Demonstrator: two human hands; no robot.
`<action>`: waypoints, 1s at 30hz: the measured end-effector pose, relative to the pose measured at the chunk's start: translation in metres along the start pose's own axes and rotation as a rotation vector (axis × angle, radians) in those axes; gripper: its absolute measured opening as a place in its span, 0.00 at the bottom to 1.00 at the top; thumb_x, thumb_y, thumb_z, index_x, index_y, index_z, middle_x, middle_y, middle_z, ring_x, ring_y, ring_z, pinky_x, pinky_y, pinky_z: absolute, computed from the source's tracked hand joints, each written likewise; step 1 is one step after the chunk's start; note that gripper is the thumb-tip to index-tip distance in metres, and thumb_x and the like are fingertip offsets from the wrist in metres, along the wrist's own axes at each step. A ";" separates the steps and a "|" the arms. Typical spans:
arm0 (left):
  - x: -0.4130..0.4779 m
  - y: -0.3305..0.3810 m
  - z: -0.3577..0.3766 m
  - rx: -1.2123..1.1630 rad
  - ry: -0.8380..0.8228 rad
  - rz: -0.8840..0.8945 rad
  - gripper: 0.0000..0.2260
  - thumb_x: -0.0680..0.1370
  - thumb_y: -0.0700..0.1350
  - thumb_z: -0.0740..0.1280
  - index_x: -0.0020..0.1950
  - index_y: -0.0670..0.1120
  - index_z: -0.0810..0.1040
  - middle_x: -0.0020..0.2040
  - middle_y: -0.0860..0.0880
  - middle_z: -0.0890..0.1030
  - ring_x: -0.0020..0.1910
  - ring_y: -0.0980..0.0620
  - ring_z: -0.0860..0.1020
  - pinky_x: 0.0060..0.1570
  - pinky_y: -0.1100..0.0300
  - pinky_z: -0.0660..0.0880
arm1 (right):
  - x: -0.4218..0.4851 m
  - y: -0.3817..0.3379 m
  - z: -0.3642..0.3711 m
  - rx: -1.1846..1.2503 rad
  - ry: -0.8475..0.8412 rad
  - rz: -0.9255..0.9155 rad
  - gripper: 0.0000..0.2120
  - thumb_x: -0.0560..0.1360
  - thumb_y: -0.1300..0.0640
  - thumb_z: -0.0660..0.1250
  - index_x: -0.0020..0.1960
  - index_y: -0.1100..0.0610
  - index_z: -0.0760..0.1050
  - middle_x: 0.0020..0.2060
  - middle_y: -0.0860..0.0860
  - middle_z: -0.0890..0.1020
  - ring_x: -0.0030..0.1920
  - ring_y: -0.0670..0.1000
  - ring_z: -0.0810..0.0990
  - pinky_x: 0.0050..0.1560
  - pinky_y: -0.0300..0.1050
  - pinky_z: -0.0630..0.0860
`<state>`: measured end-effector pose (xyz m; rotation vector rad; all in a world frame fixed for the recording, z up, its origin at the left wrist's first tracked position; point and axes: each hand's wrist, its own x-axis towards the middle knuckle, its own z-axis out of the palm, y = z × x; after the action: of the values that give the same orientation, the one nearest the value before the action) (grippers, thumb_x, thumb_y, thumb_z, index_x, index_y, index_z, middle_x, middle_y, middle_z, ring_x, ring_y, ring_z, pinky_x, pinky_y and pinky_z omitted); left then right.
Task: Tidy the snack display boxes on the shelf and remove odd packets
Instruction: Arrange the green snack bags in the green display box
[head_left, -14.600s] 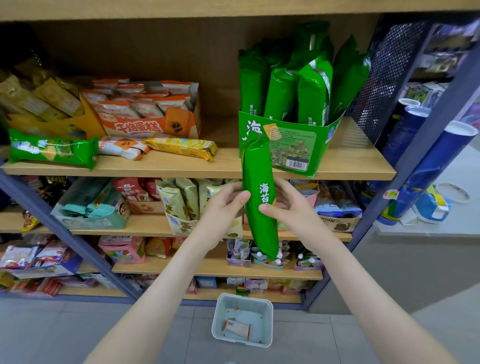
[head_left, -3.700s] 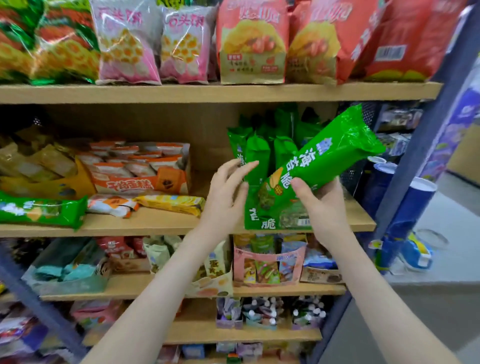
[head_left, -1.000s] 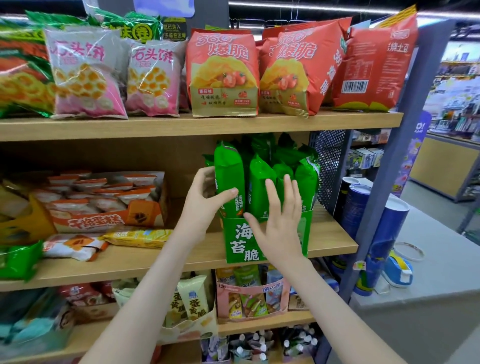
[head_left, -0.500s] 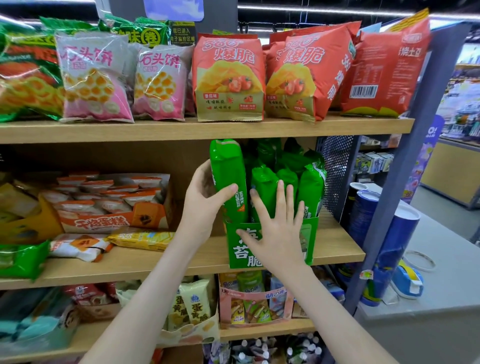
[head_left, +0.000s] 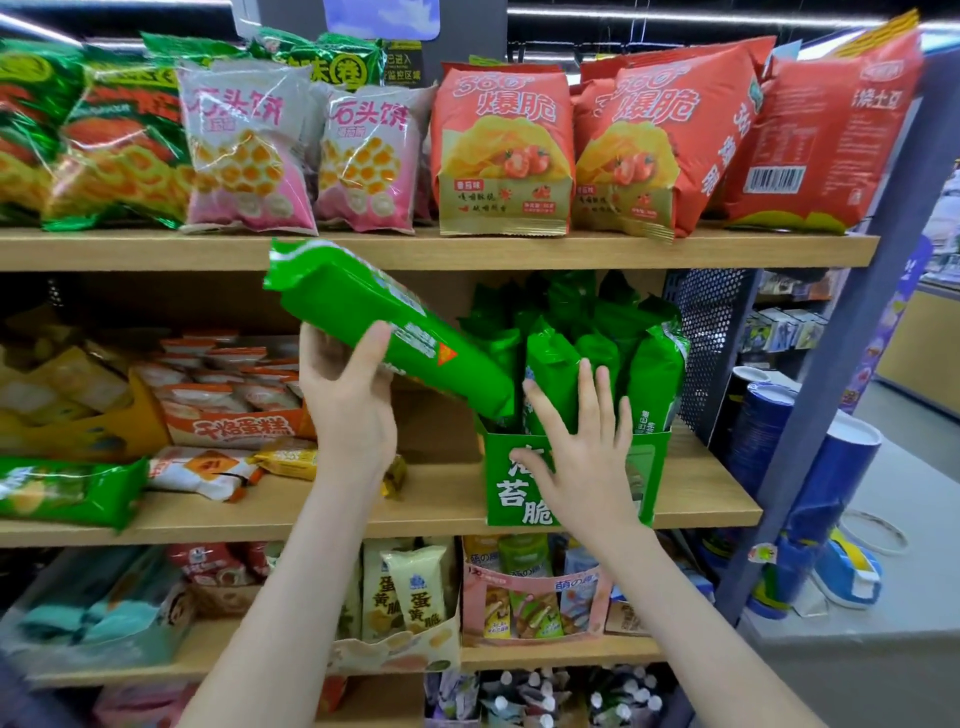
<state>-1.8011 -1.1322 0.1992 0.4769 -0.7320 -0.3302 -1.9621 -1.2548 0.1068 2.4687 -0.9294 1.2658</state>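
Note:
A green display box (head_left: 649, 467) of upright green seaweed snack packets (head_left: 657, 374) stands on the middle shelf (head_left: 441, 499), right of centre. My left hand (head_left: 348, 400) grips one long green packet (head_left: 384, 322), tilted with its top up to the left and its lower end at the box's left corner. My right hand (head_left: 582, 452) lies flat with spread fingers against the box front and the packets in it.
An orange cake box (head_left: 234, 415) with loose packets (head_left: 202, 470) in front sits left on the same shelf, and a green packet (head_left: 67, 488) lies at the far left. Big crisp bags (head_left: 504, 150) fill the shelf above. Blue cups (head_left: 831, 478) stand right of the shelf post.
My left hand has pulled the leftmost green packet up and tipped it over to the left, out of its upright place. My right hand stays spread on the box front.

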 end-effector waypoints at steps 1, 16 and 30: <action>0.002 0.006 -0.002 -0.002 0.005 0.010 0.17 0.72 0.36 0.69 0.59 0.46 0.74 0.49 0.52 0.81 0.51 0.52 0.79 0.50 0.57 0.77 | 0.000 -0.001 0.000 0.006 -0.003 0.003 0.37 0.74 0.45 0.70 0.77 0.45 0.56 0.77 0.60 0.49 0.77 0.62 0.45 0.71 0.69 0.51; -0.089 0.038 -0.095 0.841 -0.260 -0.341 0.26 0.71 0.48 0.74 0.66 0.57 0.70 0.58 0.57 0.78 0.55 0.64 0.77 0.51 0.69 0.73 | -0.019 -0.097 -0.042 0.953 -0.295 0.096 0.18 0.79 0.49 0.59 0.69 0.47 0.67 0.65 0.38 0.71 0.65 0.31 0.66 0.64 0.28 0.63; -0.182 -0.015 -0.132 1.467 -0.654 -0.284 0.34 0.73 0.43 0.74 0.76 0.52 0.64 0.63 0.47 0.76 0.57 0.53 0.64 0.55 0.57 0.65 | -0.097 -0.062 -0.021 0.867 -0.691 0.655 0.09 0.77 0.60 0.68 0.39 0.52 0.76 0.38 0.49 0.79 0.40 0.47 0.76 0.42 0.39 0.71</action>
<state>-1.8377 -1.0241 0.0050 1.9289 -1.5048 -0.1524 -1.9787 -1.1543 0.0491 3.5982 -1.7577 1.1153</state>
